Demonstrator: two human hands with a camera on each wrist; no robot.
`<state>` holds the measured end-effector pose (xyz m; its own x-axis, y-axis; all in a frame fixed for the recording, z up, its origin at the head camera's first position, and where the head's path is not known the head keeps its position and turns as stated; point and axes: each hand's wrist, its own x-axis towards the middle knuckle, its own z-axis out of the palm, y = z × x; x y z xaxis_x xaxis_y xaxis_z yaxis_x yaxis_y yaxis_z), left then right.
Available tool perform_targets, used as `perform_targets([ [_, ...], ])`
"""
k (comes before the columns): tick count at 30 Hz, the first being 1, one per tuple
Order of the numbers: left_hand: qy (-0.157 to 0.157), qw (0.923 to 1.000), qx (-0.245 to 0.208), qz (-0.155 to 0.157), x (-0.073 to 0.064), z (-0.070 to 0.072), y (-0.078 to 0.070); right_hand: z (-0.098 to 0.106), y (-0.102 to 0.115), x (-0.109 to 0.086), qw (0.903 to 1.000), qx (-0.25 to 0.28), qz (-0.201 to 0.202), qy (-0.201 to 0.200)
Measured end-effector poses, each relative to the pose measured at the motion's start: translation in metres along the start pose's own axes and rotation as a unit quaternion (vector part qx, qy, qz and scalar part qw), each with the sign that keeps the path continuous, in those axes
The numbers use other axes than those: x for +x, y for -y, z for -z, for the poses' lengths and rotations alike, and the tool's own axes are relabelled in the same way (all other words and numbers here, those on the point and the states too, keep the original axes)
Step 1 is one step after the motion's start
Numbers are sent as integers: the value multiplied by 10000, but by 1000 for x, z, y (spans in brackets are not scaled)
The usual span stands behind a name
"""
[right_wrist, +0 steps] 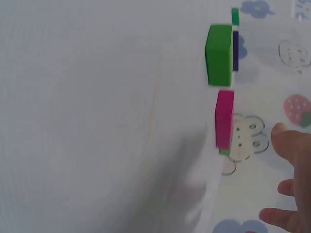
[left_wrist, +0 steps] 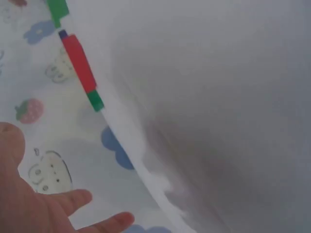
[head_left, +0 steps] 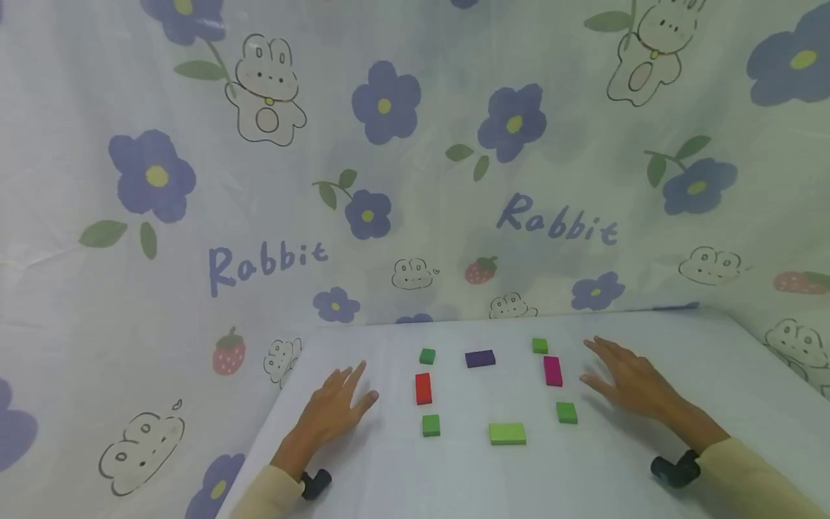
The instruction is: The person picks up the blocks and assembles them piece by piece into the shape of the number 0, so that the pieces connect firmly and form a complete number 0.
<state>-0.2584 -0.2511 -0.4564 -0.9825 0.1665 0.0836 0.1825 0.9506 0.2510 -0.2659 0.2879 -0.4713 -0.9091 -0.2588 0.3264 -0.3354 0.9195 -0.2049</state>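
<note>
Coloured blocks form a loose ring on the white table. On its left side lie a red block (head_left: 424,388) and two green blocks, one behind (head_left: 427,356) and one in front (head_left: 431,425). A dark purple block (head_left: 480,359) is at the back, a lime block (head_left: 507,434) at the front. To the right are a magenta block (head_left: 553,371) and two more green blocks (head_left: 540,346). My left hand (head_left: 333,407), fingers spread, hovers left of the red block and holds nothing. Right of the magenta block, my right hand (head_left: 632,378) also holds nothing, its fingers extended.
A white table (head_left: 467,483) bears the blocks. Behind it hangs a curtain (head_left: 428,166) printed with rabbits, purple flowers and strawberries. Dark devices are strapped at the left wrist (head_left: 316,484) and the right wrist (head_left: 675,469).
</note>
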Motion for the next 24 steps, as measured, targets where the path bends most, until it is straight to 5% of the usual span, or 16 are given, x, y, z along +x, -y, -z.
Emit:
perform_targets([
  [5,-90,9998,-54,-140,-6,-5,-15,-1,17,0,9992,168,289,-215],
  [14,-101,9978,-369,-543,-7,-6,-34,1,41,2,9963,669,532,-23],
  [24,312,9927,-816,-834,-8,-13,-40,1,67,4,9894,1299,501,416],
])
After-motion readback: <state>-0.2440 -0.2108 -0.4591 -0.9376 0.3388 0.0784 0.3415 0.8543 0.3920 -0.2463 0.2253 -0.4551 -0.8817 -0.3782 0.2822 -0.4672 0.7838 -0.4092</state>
